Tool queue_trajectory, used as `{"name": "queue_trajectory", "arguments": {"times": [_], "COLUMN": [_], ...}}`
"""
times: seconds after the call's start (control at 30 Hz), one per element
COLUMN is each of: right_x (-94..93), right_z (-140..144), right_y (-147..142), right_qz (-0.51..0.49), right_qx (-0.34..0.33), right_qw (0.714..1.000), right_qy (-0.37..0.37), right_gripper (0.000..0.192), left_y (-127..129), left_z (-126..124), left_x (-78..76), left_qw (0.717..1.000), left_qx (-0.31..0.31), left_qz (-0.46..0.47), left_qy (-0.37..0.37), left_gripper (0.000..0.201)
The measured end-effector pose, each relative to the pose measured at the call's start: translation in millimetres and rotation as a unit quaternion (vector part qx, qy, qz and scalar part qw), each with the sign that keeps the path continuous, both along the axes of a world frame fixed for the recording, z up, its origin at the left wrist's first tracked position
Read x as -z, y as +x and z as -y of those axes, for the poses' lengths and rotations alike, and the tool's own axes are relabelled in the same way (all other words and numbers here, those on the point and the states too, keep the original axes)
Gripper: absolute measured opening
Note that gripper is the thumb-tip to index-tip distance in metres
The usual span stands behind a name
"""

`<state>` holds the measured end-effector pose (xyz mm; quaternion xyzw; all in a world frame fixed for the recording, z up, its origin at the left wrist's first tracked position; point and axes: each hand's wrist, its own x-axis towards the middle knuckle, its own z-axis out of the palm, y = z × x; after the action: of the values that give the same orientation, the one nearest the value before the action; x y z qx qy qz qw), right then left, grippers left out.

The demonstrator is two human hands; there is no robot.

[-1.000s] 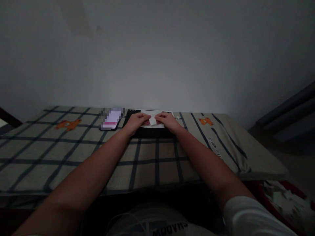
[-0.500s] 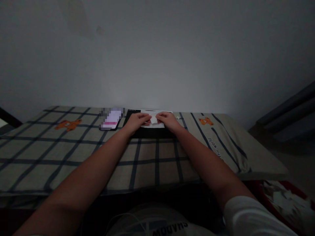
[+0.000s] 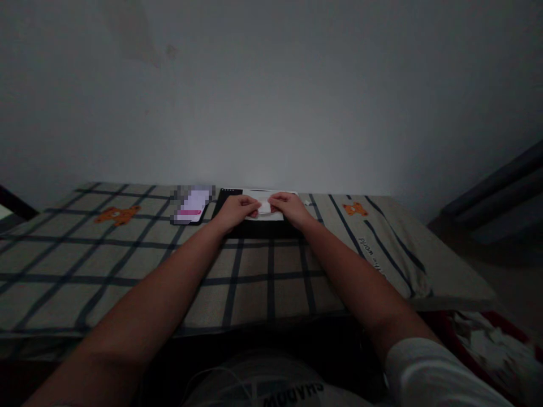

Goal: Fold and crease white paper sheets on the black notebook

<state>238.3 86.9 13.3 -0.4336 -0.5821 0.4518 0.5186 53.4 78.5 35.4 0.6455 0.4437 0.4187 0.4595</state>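
Between my two hands is a small piece of white paper (image 3: 264, 206), pinched at its left side by my left hand (image 3: 234, 211) and at its right side by my right hand (image 3: 292, 207). The fingertips of both hands are closed on it, thumbs against fingers. Beneath lies a white sheet (image 3: 275, 216) on a flat black board or pad (image 3: 263, 229). My hands partly cover the sheet and the board. Whether the small piece has folds is too dim to make out.
A phone with a lit, blurred screen (image 3: 193, 204) lies left of the board. A tiny white scrap (image 3: 307, 203) is to its right. The checked cloth (image 3: 203, 305) covers the table up to the wall (image 3: 271, 102). At lower right stands a red bin (image 3: 445, 333) with crumpled white paper (image 3: 494, 345).
The small piece of paper between my fingertips has tilted slightly and sits a little flatter. Both hands stay almost in the same place.
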Motion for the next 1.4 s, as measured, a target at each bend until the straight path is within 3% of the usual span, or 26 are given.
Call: {"name": "queue_trajectory", "arguments": {"times": [0.23, 0.37, 0.47, 0.6, 0.77, 0.93, 1.17, 1.4], "right_x": [0.1, 1.1, 2.6, 4.1, 4.2, 7.0, 10.0, 5.9], "right_z": [-2, -3, -3, -3, -2, -4, -7, -4], "right_y": [1, -1, 0, 2, 2, 2, 1, 3], "right_qz": [-0.03, -0.069, -0.089, -0.041, -0.018, -0.027, -0.071, -0.023], "right_qx": [0.027, 0.027, -0.008, -0.04, -0.043, -0.047, -0.058, -0.058], "right_qw": [0.999, 0.997, 0.996, 0.997, 0.997, 0.997, 0.995, 0.998], "right_qy": [0.031, 0.006, -0.03, -0.058, -0.056, -0.059, -0.032, 0.02], "right_gripper": [0.018, 0.018, 0.018, 0.013, 0.009, 0.009, 0.025, 0.019], "left_y": [1, 0, 0, 1, 2, 1, 1, 1], "left_z": [-3, -1, 0, 0, 0, -1, -3, -7], "left_x": [5.9, 3.5, 0.9, -0.7, 0.0, 1.1, 6.3, 11.2], "left_qw": [0.993, 0.997, 0.999, 0.998, 0.996, 0.997, 0.995, 0.985], "left_qx": [0.042, 0.041, 0.026, -0.008, -0.027, -0.022, -0.022, 0.023], "left_qz": [0.067, 0.04, 0.028, 0.044, 0.061, 0.068, 0.09, 0.161], "left_qy": [-0.088, -0.058, -0.029, -0.035, -0.067, -0.027, -0.024, -0.05], "left_gripper": [0.025, 0.019, 0.017, 0.014, 0.012, 0.016, 0.025, 0.03]}}
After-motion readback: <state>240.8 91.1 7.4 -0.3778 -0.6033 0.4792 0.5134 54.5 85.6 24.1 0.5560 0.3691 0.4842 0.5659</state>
